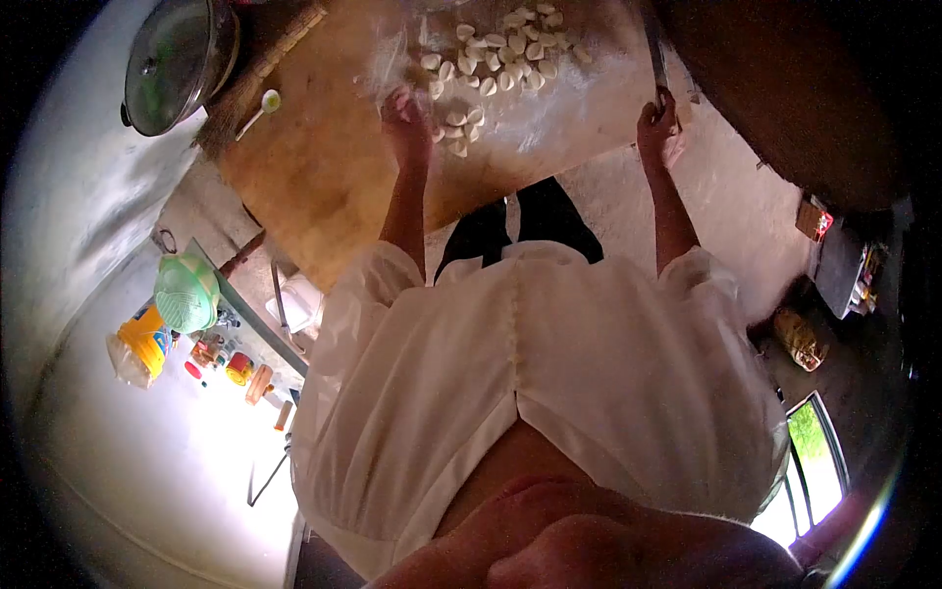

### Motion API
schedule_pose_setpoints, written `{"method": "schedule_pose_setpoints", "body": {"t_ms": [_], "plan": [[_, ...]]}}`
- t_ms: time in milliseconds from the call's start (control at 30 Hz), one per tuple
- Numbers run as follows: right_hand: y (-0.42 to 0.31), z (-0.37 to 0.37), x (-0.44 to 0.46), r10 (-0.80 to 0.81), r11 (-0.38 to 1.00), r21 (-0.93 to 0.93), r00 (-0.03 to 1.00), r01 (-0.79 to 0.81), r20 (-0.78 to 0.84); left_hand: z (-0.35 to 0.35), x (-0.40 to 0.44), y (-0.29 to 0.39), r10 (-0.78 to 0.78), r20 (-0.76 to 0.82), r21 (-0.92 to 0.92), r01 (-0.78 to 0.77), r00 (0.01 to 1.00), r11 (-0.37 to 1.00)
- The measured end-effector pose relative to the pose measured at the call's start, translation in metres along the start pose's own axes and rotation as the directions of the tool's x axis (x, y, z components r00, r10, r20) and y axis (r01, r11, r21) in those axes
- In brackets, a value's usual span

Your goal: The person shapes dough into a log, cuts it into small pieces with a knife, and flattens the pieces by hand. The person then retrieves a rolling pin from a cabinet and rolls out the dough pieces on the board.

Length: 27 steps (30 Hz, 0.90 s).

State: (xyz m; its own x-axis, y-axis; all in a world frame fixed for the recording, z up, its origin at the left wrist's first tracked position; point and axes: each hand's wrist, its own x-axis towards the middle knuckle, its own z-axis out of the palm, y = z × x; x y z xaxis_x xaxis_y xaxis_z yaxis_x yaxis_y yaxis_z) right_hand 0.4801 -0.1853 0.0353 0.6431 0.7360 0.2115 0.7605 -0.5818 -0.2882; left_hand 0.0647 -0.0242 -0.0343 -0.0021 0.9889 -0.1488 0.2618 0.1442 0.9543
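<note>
Spacing and a steady grip are called for

Small pale pieces (517, 43), apparently of dough, are spread over the bench (314, 177), most of them gathered toward its far side. A smaller group (472, 132) is set closer to the near edge, just beside the left hand (404, 106). Some pieces are seen to be touching or overlapped; others are set apart. White powder (530, 137) is scattered over the wood around them.

The left hand is held at the left side of the pieces, its fingers loosely curled; whether anything is gripped cannot be told, as the fingers are blurred. By the right hand (661, 133), at the near right corner, a long dark tool (655, 51), seemingly a knife, is grasped by one end with the fingers closed, and its length is pointed along the right edge toward the far side.

As a judgement, the pieces are best touched lightly, since soft dough is likely to be marked by pressure. Overlapped ones are best parted on powdered wood, so that sticking is avoided. The long dark tool should be pointed away from the left hand, and a firm grip is needed. Near the left edge, the spoon (270, 101) should be left undisturbed.
</note>
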Motion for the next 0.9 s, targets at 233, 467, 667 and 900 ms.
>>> {"method": "schedule_pose_setpoints", "body": {"t_ms": [233,467,667,900], "plan": [[-0.021,0.006,0.013,0.187,0.977,-0.124,0.976,-0.173,0.113,-0.007,-0.068,0.012,-0.181,-0.066,0.254,0.192,0.981,0.948],[0.001,0.03,0.012,0.031,0.997,0.067,0.993,-0.039,0.113,0.032,-0.019,0.096,0.103,0.093,0.445,-0.134,0.99,0.886],[-0.026,0.009,0.023,-0.088,0.995,0.053,0.988,0.082,0.13,0.034,0.13,0.136,0.591,0.31,0.511,-0.655,0.745,0.557],[-0.012,0.008,0.033,0.034,0.997,0.048,0.933,-0.055,0.358,0.108,0.229,0.125,0.481,0.505,0.642,-0.684,0.717,0.345]]}}
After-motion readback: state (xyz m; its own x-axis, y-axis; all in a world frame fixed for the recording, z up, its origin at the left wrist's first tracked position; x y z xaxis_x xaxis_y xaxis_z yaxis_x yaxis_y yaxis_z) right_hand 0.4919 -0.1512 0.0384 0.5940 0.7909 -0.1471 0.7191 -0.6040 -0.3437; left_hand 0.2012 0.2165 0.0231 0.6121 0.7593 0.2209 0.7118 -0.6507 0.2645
